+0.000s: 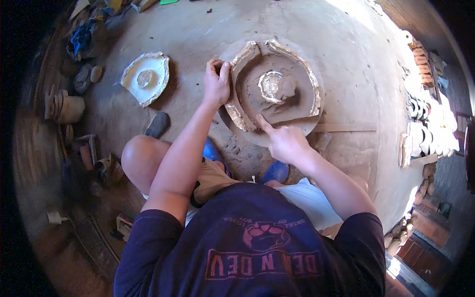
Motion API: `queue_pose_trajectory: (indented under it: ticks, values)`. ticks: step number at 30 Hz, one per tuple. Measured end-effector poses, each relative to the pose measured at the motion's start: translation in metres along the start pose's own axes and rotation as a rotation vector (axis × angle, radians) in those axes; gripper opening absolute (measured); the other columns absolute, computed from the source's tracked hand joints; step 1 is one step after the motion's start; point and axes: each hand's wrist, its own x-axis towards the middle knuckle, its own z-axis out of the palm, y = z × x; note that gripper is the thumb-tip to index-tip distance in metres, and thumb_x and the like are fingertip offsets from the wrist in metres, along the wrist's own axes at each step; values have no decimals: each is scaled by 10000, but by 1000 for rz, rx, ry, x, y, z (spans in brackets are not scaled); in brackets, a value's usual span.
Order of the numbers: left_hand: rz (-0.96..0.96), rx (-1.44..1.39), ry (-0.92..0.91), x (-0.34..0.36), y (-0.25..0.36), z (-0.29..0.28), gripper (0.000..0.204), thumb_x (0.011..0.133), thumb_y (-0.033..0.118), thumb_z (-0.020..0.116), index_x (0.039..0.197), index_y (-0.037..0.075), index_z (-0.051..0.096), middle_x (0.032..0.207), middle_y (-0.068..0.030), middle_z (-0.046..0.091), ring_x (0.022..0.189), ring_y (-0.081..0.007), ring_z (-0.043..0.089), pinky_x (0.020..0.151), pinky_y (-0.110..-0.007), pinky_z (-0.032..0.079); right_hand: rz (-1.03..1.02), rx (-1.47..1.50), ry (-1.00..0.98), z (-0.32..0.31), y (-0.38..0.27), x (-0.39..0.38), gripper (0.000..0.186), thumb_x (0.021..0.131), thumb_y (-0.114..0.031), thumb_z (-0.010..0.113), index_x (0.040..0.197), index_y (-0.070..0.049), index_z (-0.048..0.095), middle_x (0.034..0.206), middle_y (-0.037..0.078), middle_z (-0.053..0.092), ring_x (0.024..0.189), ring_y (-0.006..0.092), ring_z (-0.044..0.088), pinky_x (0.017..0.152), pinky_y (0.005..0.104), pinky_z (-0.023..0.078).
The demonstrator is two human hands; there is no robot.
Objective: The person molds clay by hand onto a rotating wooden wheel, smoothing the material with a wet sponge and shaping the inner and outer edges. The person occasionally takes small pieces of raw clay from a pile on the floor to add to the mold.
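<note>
In front of me a round plaster mold [239, 113] with a broken, rough rim lies on a round board [310, 127]. Its left piece is a separate curved section, with a gap at the top. Grey-brown clay [250, 81] lines the inside, and a whitish round knob [268, 87] with a lump of clay [286, 88] against it stands in the middle. My left hand [216, 86] is closed around the outer left edge of the curved section. With its index finger stretched out, my right hand [288, 142] touches the clay near the mold's lower edge; it holds nothing.
A second whitish plaster mold piece [159, 74] with a central knob lies on the floor to the left. A bucket [72, 110] and clutter line the left side. White curved pieces [426, 133] and stacked brown pieces [422, 64] stand at the right. Blue shoes [275, 173] are below the board.
</note>
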Motion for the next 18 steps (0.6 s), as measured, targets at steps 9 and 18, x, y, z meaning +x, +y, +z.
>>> queue_pose_trajectory:
  ticks: [9,18]
  values:
    - [-22,115,-41,7,5,0,497,1000,366,706,1222,-64,596,1110,-220,735,1033,-305,699,946,-401,524,127,22,82,44,14,-7,922,844,-183,634,1678,-259,249,759,209,735,679,392,734,668,539,592]
    - [4,77,7,-6,12,6,401,1044,310,639,1208,-54,589,1103,-218,728,1031,-308,690,941,-414,517,103,418,54,52,39,-13,1039,823,-127,615,1691,-362,95,702,166,695,560,295,662,625,438,577]
